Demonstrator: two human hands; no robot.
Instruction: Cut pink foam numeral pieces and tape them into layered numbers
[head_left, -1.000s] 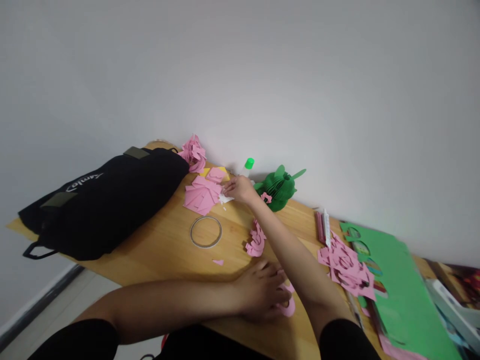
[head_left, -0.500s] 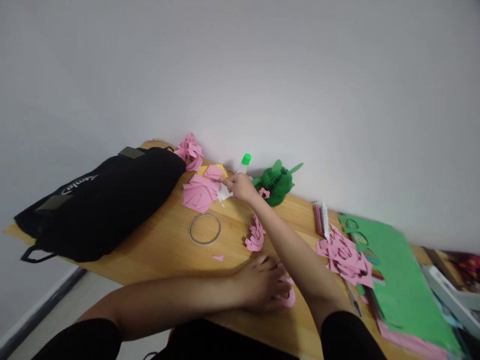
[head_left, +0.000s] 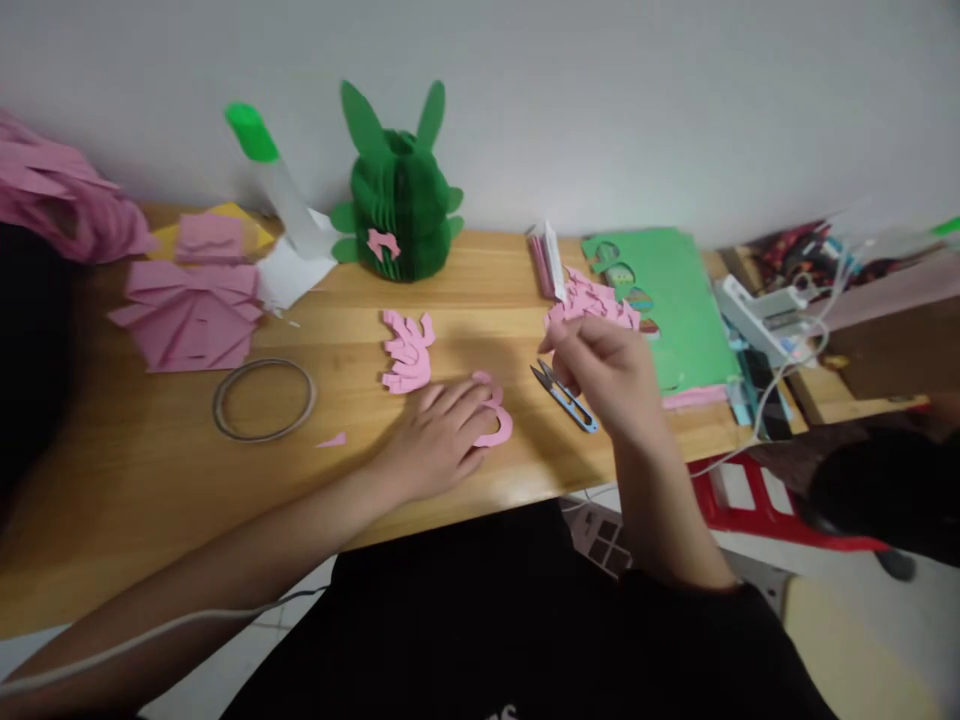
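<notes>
My left hand [head_left: 442, 438] lies palm down on the table, fingers stretched over a pink paper cutout [head_left: 501, 430] with rounded openings. Part of the cutout is hidden beneath those fingers. My right hand [head_left: 606, 375] is raised with its fingertips pinched together; whether they hold something small cannot be made out. Just left of and below that hand are blue thread snips [head_left: 568, 400], blades pointing up and left. A notched, curled pink paper piece [head_left: 407, 352] lies beyond my left hand. Behind it stands a green layered-paper figure [head_left: 401, 200] with long ears and a pink bow.
A grey ring [head_left: 264, 400] and folded pink paper [head_left: 191, 318] lie leftward. A green-capped glue stick [head_left: 277, 180] stands near the wall. Pink scraps [head_left: 592, 297] and green sheets [head_left: 660, 285] lie to the right, with a white cable [head_left: 787, 375] beyond.
The view has swung right and closer. My right hand has moved from the folded pink paper at the left to above the snips. My left hand remains over the cutout.
</notes>
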